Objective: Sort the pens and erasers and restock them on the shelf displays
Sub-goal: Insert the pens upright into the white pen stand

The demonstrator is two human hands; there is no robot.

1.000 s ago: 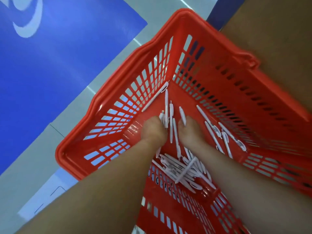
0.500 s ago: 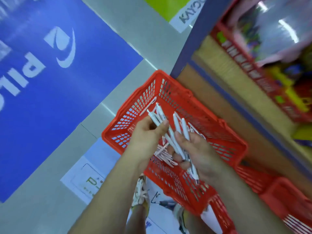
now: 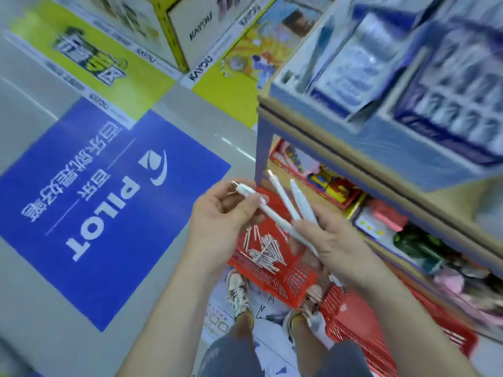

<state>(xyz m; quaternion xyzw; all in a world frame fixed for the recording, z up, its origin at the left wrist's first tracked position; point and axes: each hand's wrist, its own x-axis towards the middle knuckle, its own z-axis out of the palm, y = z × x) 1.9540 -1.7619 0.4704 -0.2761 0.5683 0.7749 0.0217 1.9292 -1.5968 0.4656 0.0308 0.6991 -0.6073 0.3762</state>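
Pinching a white pen (image 3: 246,191) w/ your left hand (image 3: 217,216), right hand (image 3: 337,243) gripping other pens (image 3: 299,204), both above the red basket (image 3: 273,284) of loose pens (image 3: 264,251); shelf goods (image 3: 449,104) right are blurred, floor sticker (image 3: 103,213) reads PILOT.

Left of red basket (image 3: 275,284): open floor (image 3: 40,308), my way is free.
Right of basket: shelf unit (image 3: 353,142) stands just beside it, blocking me.
Near-right of basket: second basket (image 3: 362,338) crowds close.
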